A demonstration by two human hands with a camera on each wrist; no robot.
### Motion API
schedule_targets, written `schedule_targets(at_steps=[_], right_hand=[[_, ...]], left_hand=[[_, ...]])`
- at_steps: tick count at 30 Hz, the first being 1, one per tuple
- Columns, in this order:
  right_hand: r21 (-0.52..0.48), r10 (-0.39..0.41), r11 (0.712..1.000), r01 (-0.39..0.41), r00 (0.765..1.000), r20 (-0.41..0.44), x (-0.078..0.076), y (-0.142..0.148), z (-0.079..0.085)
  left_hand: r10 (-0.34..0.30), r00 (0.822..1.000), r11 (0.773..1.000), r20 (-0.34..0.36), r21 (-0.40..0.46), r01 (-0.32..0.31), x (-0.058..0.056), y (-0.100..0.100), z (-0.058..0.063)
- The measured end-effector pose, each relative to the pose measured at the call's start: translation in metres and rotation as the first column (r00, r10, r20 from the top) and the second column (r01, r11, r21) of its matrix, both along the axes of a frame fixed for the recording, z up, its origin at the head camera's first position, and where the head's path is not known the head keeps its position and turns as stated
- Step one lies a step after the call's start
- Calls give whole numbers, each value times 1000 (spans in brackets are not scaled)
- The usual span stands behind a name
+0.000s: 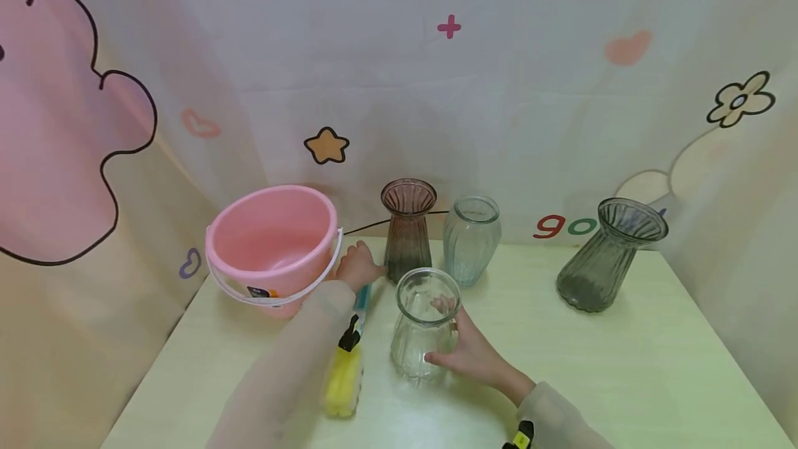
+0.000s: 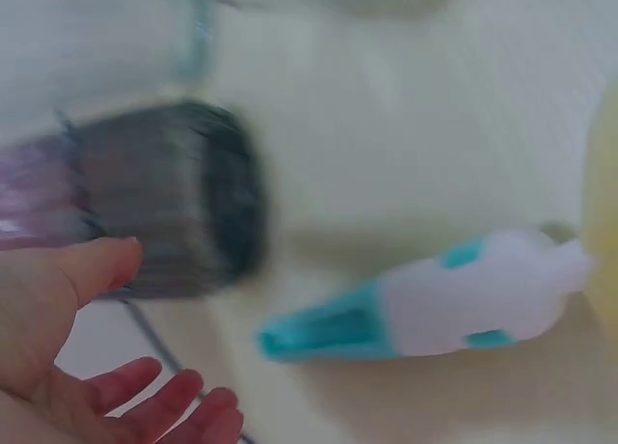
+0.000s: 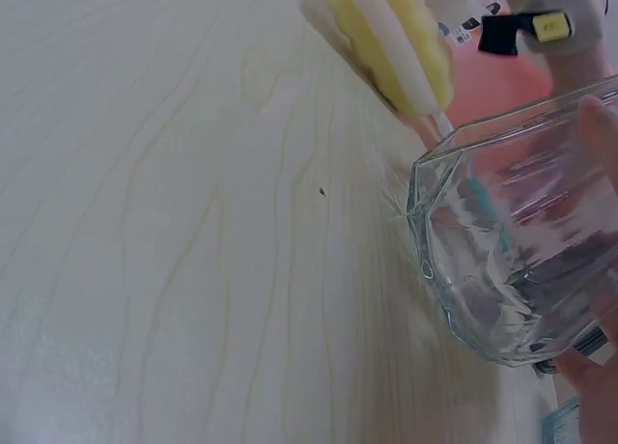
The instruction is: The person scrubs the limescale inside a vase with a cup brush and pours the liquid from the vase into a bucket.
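Note:
My right hand (image 1: pixel 467 348) grips a clear glass vase (image 1: pixel 408 345) round its side, thumb at the front and fingers behind. The right wrist view shows the faceted base of this vase (image 3: pixel 435 251) tilted over the table. My left hand (image 1: pixel 358 267) reaches beside a purple-grey ribbed vase (image 1: pixel 408 241); in the left wrist view its thumb overlaps this vase (image 2: pixel 145 193) and the fingers are spread, holding nothing. Under the left forearm lies a sponge brush with a yellow head (image 1: pixel 343 383) and a white-and-teal handle (image 2: pixel 435 304).
Left of the hands stands a pink bucket (image 1: pixel 271 227) with its white handle (image 1: pixel 274 301) lowered in front. A pale blue glass vase (image 1: pixel 472 244) stands behind the clear one. Farther right, a dark grey vase (image 1: pixel 601 265) stands on the table (image 1: pixel 648 366). A printed curtain (image 1: pixel 386 40) hangs behind.

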State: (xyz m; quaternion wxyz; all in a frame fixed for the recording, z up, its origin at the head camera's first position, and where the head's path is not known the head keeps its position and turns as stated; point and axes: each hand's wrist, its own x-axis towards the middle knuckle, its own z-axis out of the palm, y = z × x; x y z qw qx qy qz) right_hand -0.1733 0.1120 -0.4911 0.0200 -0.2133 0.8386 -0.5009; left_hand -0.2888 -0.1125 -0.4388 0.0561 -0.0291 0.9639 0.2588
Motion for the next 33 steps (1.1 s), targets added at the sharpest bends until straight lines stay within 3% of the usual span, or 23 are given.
schedule_targets(at_steps=[4,7,10,12,14,16,19,21,23,27,33], right_hand=[[-6,-3,1000,3,1000,4,1,1,-1],[-37,17,999,-18,1000,-15,-1,1,-3],[-67,52,996,-56,997,-63,-3,-1,-6],[-69,70,995,-77,993,-100,-5,-2,-7],[-58,77,995,-85,989,-125,-1,-5,1],[-46,71,996,-78,988,-136,-1,-7,2],[-33,52,998,-58,988,-148,0,-8,3],[-27,40,999,-45,986,-159,-5,-7,-6],[-27,30,999,-35,984,-174,-6,-8,-8],[-48,-5,999,-4,982,-189,-4,-12,-9],[-32,-52,998,47,980,-193,-2,-20,-1]], left_hand=[[-108,993,992,-36,55,110,17,2,28],[-202,976,967,-87,139,212,35,0,49],[-289,942,916,-171,236,324,54,-11,64],[-324,916,861,-237,327,389,65,-22,67],[-324,897,819,-301,385,425,76,-35,67],[-297,889,802,-347,415,430,86,-49,68],[-216,899,836,-381,404,372,100,-70,74],[-150,901,864,-407,389,319,109,-85,79],[-91,891,882,-445,379,279,114,-100,81],[8,864,917,-504,347,195,120,-130,85],[85,868,964,-489,259,52,123,-170,92]])
